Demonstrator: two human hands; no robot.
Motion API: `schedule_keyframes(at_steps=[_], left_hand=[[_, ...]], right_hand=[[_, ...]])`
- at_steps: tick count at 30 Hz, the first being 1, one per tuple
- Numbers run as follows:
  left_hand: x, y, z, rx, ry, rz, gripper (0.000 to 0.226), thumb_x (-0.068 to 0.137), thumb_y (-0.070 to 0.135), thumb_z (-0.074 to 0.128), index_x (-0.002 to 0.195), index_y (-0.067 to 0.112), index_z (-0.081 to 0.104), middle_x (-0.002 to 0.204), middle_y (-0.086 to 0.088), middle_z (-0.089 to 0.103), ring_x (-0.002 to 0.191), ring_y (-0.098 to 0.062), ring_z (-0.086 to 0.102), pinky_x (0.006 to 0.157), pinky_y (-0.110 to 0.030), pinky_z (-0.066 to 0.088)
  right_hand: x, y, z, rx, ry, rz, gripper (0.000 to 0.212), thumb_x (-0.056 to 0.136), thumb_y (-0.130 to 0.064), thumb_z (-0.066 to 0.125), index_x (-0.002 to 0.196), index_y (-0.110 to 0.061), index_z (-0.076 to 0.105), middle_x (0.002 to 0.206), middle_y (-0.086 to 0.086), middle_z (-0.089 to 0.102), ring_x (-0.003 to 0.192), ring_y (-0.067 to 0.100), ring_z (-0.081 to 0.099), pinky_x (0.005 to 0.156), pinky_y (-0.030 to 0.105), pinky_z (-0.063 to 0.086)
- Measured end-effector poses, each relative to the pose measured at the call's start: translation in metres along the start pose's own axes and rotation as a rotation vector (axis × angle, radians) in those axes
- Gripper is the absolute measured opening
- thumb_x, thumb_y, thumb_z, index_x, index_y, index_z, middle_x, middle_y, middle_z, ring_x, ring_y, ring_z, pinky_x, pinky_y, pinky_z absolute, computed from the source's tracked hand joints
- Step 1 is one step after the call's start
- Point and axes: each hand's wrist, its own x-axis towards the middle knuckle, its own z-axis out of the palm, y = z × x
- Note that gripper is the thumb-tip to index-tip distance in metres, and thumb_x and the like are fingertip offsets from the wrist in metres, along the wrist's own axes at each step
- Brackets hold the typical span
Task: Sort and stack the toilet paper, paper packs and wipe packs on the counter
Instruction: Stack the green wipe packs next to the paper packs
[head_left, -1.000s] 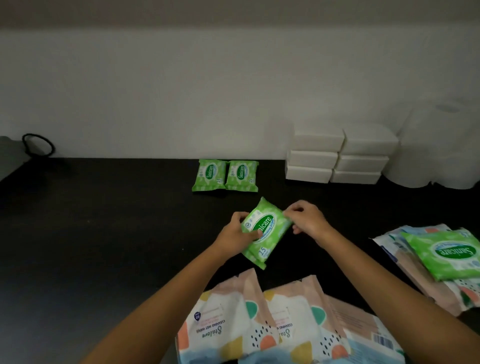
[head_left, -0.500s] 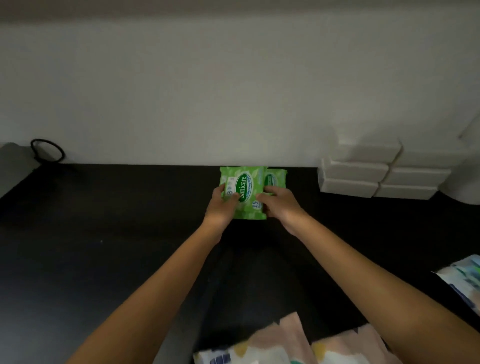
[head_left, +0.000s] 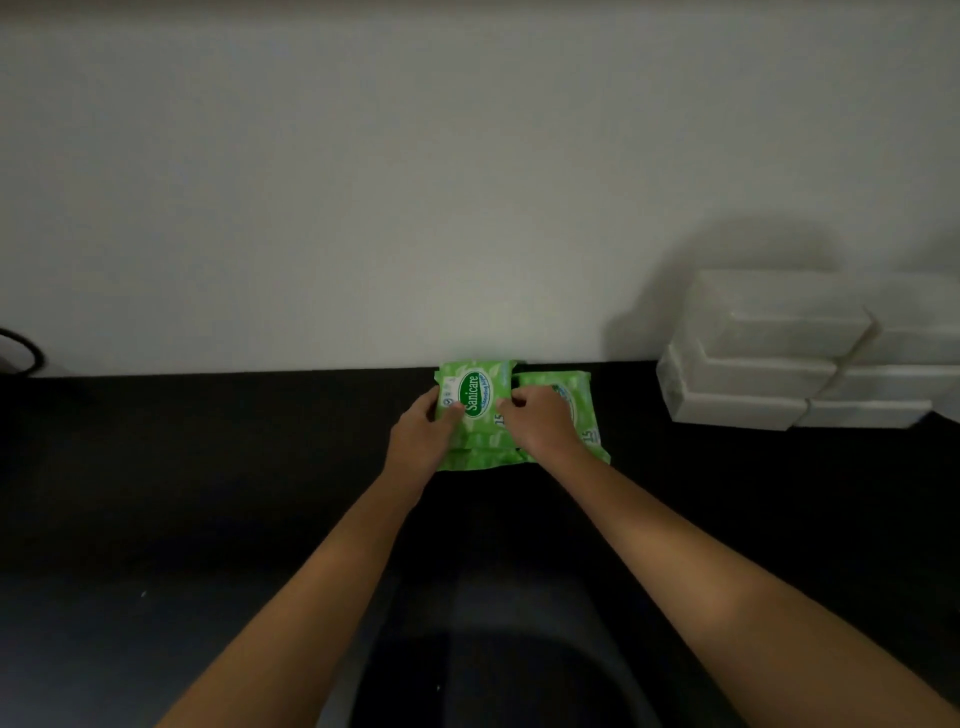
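Observation:
A green Sanicare wipe pack (head_left: 477, 397) lies on top of another green pack (head_left: 475, 458) at the back of the black counter (head_left: 208, 493), close to the wall. My left hand (head_left: 423, 436) grips its left edge, thumb on top. Its right edge is pinched by my right hand (head_left: 537, 423). A second green pack (head_left: 579, 410) lies just to the right, partly under my right hand. White paper packs (head_left: 763, 364) stand stacked in two columns at the back right.
A white wall (head_left: 467, 182) runs along the counter's back edge. A dark loop of cable (head_left: 23, 356) shows at the far left edge.
Both hands carried the green pack from the middle of the counter to the back and set it on the left green pack. The view shifted forward, losing the front packs and the rolls.

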Motion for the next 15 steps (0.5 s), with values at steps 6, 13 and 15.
schedule_keyframes(at_steps=[6,13,15], left_hand=[[-0.002,-0.011,0.004,-0.007,-0.006,0.018,0.042,0.095,0.020,0.048,0.136,0.015,0.046,0.131,-0.008,0.057,0.113,-0.018,0.056,0.090,-0.027,0.044],[-0.019,0.006,-0.002,0.128,0.066,0.064,0.060,0.094,0.023,0.049,0.146,0.005,0.025,0.152,-0.014,0.031,0.140,-0.023,0.032,0.114,-0.028,0.024],[-0.038,0.018,0.002,0.230,0.137,0.223,0.054,0.092,0.016,0.052,0.141,0.001,0.035,0.147,-0.015,0.037,0.137,-0.024,0.035,0.109,-0.022,0.022]], right_hand=[[-0.003,0.005,0.006,-0.068,0.009,-0.021,0.031,0.095,-0.015,0.047,0.099,0.011,0.064,0.090,0.024,0.066,0.072,0.019,0.050,0.065,0.024,0.035],[-0.033,0.003,-0.038,-0.019,0.033,-0.055,0.035,0.093,-0.019,0.053,0.120,0.002,0.060,0.116,0.019,0.066,0.112,0.030,0.060,0.095,0.025,0.038],[-0.052,0.013,-0.058,0.025,0.049,-0.069,0.034,0.091,-0.019,0.056,0.119,-0.001,0.062,0.115,0.019,0.067,0.109,0.031,0.062,0.100,0.037,0.045]])
